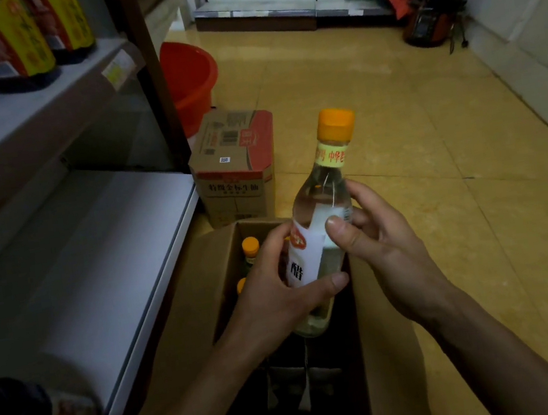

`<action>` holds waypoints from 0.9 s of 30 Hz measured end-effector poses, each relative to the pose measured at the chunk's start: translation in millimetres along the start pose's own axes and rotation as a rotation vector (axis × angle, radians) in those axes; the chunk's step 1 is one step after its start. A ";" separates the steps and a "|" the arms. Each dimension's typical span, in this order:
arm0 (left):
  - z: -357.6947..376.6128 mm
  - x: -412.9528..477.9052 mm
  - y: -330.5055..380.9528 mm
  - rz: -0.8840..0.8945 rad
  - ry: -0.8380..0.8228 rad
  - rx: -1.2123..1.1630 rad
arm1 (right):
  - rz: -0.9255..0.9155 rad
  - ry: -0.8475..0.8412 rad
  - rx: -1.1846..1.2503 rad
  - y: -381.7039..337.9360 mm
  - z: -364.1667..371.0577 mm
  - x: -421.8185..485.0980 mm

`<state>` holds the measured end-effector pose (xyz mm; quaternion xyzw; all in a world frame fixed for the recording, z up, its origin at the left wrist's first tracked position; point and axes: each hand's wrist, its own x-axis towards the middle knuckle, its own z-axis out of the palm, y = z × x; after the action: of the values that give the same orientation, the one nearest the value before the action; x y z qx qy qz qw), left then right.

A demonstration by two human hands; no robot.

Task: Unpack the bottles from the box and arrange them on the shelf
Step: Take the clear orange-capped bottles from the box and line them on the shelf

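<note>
Left hand [276, 290] and right hand [382, 245] both grip the bottle [323, 197] above the box [186, 321]

lower shelf [76, 266] bare, sealed carton [237, 170] beyond

Your left hand [273, 293] and right hand [385, 252] are bare. Your left forearm [201, 388] and right forearm [490, 346] are bare too, down to the frame edge. Your 2 thumbnails [335, 224] look short.
</note>
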<state>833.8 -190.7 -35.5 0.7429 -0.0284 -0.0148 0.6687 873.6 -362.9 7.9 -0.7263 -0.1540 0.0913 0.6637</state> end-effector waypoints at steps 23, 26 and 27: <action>-0.6 3.0 -22.8 -0.176 0.055 -0.185 | 0.051 -0.028 -0.048 17.0 16.9 12.0; -2.4 4.6 -24.6 -0.195 0.025 -0.172 | 0.041 -0.061 -0.043 17.9 15.2 14.0; -3.6 5.6 -25.2 -0.204 0.018 -0.168 | 0.040 -0.063 -0.036 18.1 14.5 15.3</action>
<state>840.2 -184.9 -60.1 0.6832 0.0543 -0.0784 0.7240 884.9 -345.3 -10.5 -0.7377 -0.1617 0.1245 0.6435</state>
